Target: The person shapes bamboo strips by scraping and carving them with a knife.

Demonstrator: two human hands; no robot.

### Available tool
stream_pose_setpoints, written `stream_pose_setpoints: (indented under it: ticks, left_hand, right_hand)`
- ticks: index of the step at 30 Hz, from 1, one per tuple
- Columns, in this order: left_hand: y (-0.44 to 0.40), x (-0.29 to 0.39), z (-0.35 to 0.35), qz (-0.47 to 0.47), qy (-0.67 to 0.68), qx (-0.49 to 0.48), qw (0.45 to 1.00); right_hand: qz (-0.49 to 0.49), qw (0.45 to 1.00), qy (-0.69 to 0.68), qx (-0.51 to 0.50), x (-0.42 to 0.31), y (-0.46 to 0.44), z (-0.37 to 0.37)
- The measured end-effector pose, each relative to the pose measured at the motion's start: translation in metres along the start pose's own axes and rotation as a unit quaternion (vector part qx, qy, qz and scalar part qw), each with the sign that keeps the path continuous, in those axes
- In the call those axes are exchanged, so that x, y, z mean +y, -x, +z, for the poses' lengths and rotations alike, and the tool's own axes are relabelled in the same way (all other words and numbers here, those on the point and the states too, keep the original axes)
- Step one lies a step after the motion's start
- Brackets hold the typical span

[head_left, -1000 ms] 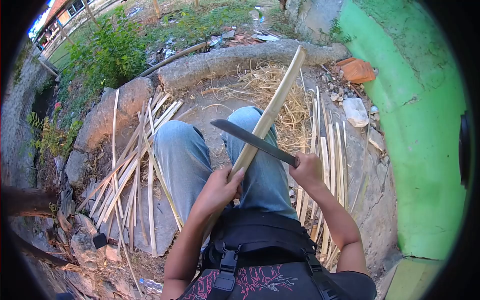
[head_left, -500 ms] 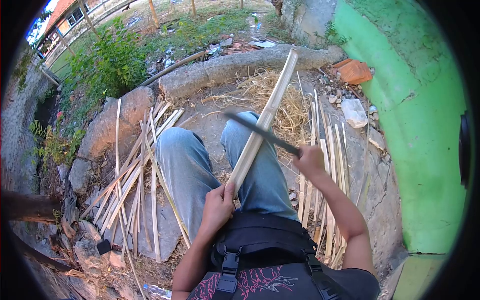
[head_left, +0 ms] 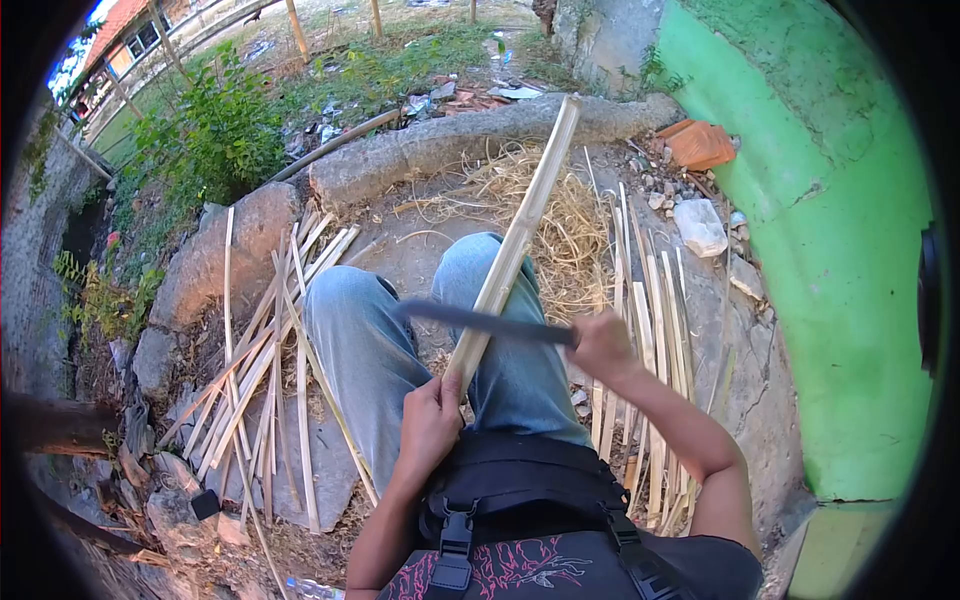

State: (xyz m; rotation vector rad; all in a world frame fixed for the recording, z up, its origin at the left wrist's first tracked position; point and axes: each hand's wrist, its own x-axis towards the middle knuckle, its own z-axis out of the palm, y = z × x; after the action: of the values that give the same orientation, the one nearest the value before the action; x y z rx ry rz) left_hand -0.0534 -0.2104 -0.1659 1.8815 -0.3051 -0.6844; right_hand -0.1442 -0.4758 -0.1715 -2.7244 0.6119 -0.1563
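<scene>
A long pale strip of split wood or bamboo (head_left: 525, 220) slants up and away over my right thigh. My left hand (head_left: 431, 425) is wrapped round its near end, close to my waist. In my right hand (head_left: 602, 346) is the handle of a long dark blade (head_left: 490, 322), slightly blurred. The blade lies across the lower part of the strip, its tip pointing left above my knees. Whether its edge touches the wood cannot be told.
Thin pale strips (head_left: 262, 375) lie in a loose pile on the left, and more strips (head_left: 655, 370) lie on the right. Curly shavings (head_left: 570, 235) sit ahead, before a low stone kerb (head_left: 430, 145). A green wall (head_left: 850, 300) rises at the right.
The blade and my right hand have moved down along the strip towards my left hand, and the blade now lies more level. The strip's far end has shifted slightly left in view.
</scene>
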Motion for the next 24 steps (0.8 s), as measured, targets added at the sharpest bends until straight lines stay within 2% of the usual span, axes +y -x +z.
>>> stream_pose_setpoints:
  ticks: [1, 2, 3, 4, 5, 6, 9, 10, 11, 13, 15, 16, 19, 20, 23, 24]
  left_hand:
    - [-0.003, -0.003, 0.000, 0.006, -0.003, 0.002, 1.000]
    - [-0.004, -0.007, 0.001, 0.010, -0.002, 0.006, 1.000]
    - [-0.004, -0.008, 0.002, 0.013, -0.001, 0.008, 1.000]
    - [-0.001, 0.009, -0.003, -0.045, 0.013, -0.005, 0.999]
    - [-0.001, 0.011, -0.003, -0.045, 0.018, -0.008, 0.999]
    - [0.001, 0.011, -0.004, -0.046, 0.021, -0.013, 0.999]
    - [0.001, 0.008, -0.006, -0.035, 0.017, -0.017, 0.999]
    - [0.003, 0.005, -0.004, -0.032, 0.017, -0.016, 0.999]
    - [0.006, 0.000, -0.003, -0.040, 0.019, -0.023, 0.999]
    - [0.002, -0.002, -0.002, -0.038, 0.026, -0.028, 0.999]
    - [0.002, -0.003, -0.001, -0.049, 0.030, -0.030, 0.998]
    - [-0.001, -0.003, -0.001, -0.051, 0.030, -0.032, 0.998]
    - [0.002, -0.001, 0.000, -0.039, 0.030, -0.032, 0.998]
    - [0.005, -0.002, -0.002, -0.049, 0.033, -0.038, 0.998]
    - [-0.002, 0.002, -0.003, -0.050, 0.040, -0.039, 0.997]
    - [-0.002, 0.001, 0.000, -0.045, 0.039, -0.031, 0.998]
  right_hand:
    - [0.044, 0.999, -0.014, -0.007, 0.007, -0.010, -0.006]
    - [0.050, 0.997, 0.046, 0.040, 0.014, -0.022, -0.005]
    - [0.041, 0.998, 0.034, 0.024, 0.011, -0.014, -0.001]
    - [0.026, 0.999, 0.023, 0.016, 0.004, -0.011, 0.003]
    - [0.013, 1.000, 0.011, 0.007, -0.002, -0.004, 0.007]
    - [-0.092, 0.995, 0.046, -0.011, -0.007, 0.007, 0.006]
    - [0.009, 0.999, 0.045, 0.005, 0.003, -0.015, -0.006]
    - [0.105, 0.994, 0.006, 0.032, 0.009, -0.030, -0.014]
    - [0.125, 0.989, 0.005, 0.082, 0.021, -0.043, -0.016]
    - [0.082, 0.996, 0.004, 0.042, 0.009, -0.032, -0.011]
    - [-0.116, 0.993, 0.028, -0.014, -0.014, -0.001, -0.003]
    - [-0.124, 0.990, 0.056, -0.028, -0.013, -0.004, -0.002]
    - [0.051, 0.996, -0.012, 0.079, 0.016, -0.043, -0.003]
    - [0.049, 0.995, -0.002, 0.084, 0.016, -0.045, 0.002]
    - [-0.101, 0.994, 0.016, 0.027, -0.003, -0.009, 0.009]
    - [-0.113, 0.991, 0.064, 0.016, -0.006, -0.006, 0.008]
